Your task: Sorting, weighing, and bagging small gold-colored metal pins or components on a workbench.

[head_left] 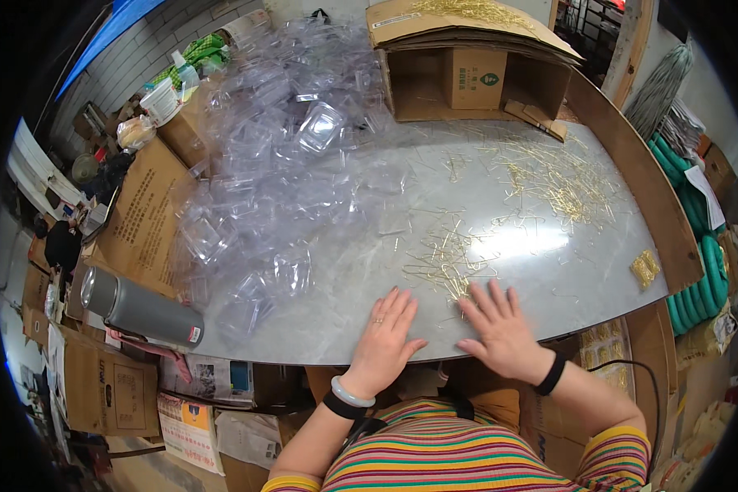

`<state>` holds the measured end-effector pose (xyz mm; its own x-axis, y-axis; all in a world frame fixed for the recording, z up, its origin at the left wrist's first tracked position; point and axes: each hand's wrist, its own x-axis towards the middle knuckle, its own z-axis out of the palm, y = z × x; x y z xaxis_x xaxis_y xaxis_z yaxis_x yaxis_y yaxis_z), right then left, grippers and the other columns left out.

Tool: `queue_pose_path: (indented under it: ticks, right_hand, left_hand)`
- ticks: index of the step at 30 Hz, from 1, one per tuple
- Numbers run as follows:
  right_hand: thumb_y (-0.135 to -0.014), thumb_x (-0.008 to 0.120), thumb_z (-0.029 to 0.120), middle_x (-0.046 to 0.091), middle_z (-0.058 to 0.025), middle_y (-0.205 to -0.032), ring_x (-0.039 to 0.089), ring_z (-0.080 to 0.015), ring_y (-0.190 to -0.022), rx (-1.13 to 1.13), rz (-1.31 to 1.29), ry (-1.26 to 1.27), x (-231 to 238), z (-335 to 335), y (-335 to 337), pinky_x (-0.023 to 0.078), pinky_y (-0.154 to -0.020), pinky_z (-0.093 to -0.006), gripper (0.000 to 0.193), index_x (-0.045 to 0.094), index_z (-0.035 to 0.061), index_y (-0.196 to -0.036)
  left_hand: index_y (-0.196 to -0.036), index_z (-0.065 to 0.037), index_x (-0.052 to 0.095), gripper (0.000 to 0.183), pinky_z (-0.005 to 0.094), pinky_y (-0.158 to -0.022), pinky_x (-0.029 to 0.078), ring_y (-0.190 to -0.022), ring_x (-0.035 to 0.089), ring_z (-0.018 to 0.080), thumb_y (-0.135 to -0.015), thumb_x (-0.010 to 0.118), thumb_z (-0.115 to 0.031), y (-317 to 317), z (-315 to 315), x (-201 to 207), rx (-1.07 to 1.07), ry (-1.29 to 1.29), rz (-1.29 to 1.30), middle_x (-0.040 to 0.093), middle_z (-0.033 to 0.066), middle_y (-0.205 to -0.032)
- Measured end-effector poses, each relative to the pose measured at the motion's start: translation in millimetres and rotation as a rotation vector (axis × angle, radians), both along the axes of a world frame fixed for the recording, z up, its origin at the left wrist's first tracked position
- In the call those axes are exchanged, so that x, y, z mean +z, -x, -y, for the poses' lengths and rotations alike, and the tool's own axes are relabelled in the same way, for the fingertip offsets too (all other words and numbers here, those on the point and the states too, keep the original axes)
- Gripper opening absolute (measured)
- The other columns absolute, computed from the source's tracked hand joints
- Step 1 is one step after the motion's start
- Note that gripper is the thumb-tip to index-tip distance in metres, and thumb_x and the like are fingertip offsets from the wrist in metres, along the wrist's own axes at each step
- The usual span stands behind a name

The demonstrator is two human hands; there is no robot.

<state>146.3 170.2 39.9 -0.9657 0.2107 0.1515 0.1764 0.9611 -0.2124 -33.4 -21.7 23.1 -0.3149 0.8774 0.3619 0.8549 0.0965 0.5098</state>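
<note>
Most of the sorting looks left to do, judging from how much lies loose on the bench (344, 275). The gold hooks (451, 266) are spread over its middle: a small pile sits just beyond the hands near the near edge, and a wider scatter (566, 184) reaches toward the far right corner. More gold pieces (467, 10) lie on top of the cardboard box (425, 97) at the far edge. As for what is done, one compact gold bundle (645, 269) rests at the right edge, apart from the loose ones, and a lot of gold packs (605, 348) sits below the near right corner; these seem finished. Along the left side, the clear plastic boxes (324, 127) are heaped from the far edge almost to the near one, and those that show plainly look unfilled. The left hand (387, 334) lies palm down with its fingers slightly apart, holding nothing. The right hand (500, 332), a little blurred, is spread wide at the near end of the small pile; whether its fingertips touch the hooks, I cannot tell.
</note>
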Motion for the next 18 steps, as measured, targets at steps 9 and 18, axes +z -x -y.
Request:
queue_pose_path:
  ticks: [9,18]
  right_hand:
    - [-0.09,0.068,0.011,0.053,-0.0148,-0.141,0.046,-0.0389,-0.136,0.251,-0.236,0.124,-9.8,18.7,26.2,0.036,-0.116,-0.0507,0.042,0.057,0.0074,-0.131]
    - [-0.082,0.077,0.012,0.061,-0.0079,-0.103,0.055,-0.0319,-0.101,-0.162,-0.284,0.134,-3.4,35.5,16.4,0.047,-0.085,-0.0429,0.031,0.07,0.0107,-0.112]
  left_hand:
    - [-0.145,0.001,0.048,0.066,0.0522,-0.118,0.033,-0.141,0.039,0.0418,-0.088,0.075,-0.018,0.9,-4.3,-5.0,-0.037,0.041,-0.035,0.048,0.0199,-0.146]
    - [-0.141,0.0,0.051,0.066,0.0504,-0.11,0.038,-0.134,0.045,0.0417,-0.083,0.079,-0.015,-11.4,-12.8,-3.6,0.004,-0.004,-0.003,0.052,0.0194,-0.137]
